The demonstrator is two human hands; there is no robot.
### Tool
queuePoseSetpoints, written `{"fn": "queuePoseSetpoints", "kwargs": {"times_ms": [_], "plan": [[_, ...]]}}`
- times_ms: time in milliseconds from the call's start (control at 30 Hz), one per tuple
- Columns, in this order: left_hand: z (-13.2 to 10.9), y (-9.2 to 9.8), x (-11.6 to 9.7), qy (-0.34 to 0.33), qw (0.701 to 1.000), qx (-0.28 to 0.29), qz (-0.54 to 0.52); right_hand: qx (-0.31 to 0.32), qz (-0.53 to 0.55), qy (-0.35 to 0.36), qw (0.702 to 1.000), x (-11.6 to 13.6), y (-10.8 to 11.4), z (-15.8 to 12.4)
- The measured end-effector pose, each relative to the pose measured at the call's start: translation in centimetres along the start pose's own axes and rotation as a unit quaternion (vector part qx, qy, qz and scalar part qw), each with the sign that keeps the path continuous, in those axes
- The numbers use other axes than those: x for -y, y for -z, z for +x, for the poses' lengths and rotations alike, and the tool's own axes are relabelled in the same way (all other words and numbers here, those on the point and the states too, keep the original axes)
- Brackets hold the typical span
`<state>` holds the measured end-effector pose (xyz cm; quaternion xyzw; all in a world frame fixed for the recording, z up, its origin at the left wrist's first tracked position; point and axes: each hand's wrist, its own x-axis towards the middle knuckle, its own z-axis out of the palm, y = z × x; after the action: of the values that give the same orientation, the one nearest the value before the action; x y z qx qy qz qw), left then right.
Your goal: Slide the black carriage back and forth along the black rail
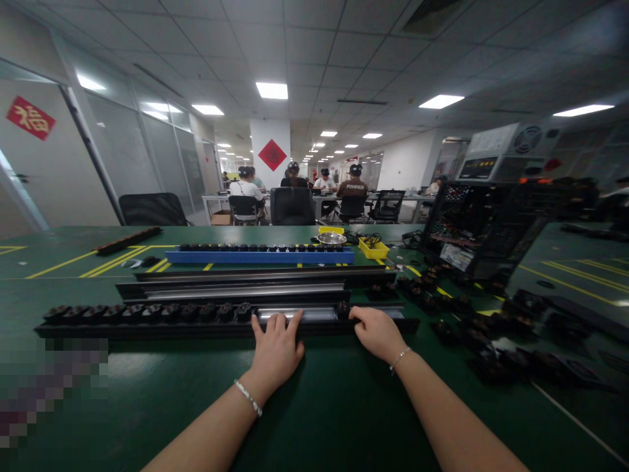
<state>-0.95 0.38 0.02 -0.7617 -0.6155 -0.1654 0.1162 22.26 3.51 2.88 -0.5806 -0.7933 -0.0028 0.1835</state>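
A long black rail [162, 330] lies across the green table in front of me, with a row of small black block-shaped parts [147, 313] seated along its left side. My left hand [276, 351] rests on the rail with its fingers spread, just right of the row's end; it holds nothing. Bare shiny channel shows between my hands. A single black block-shaped part [343, 309] sits in the channel farther right. Against its right side, the fingertips of my right hand [378, 333] are bent and closed, and the thumb is hidden.
Behind lie two more dark rails [236, 290] and a blue rail [260, 257] carrying black parts. A metal bowl [331, 238] and yellow bin [373, 249] stand beyond. On the right are loose black parts [511, 364] and an open computer case [472, 229]. People sit at a far table.
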Motion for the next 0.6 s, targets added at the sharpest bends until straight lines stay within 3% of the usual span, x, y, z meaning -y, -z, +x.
{"fn": "queuePoseSetpoints", "kwargs": {"times_ms": [267,600], "plan": [[0.03,0.0,0.02,-0.001,1.0,0.006,-0.004,-0.003,-0.009,-0.002,1.0,-0.39,-0.07,0.01],[0.05,0.45,-0.16,0.011,0.999,0.033,-0.002,-0.064,0.02,0.014,0.998,-0.76,-0.11,-0.18]]}}
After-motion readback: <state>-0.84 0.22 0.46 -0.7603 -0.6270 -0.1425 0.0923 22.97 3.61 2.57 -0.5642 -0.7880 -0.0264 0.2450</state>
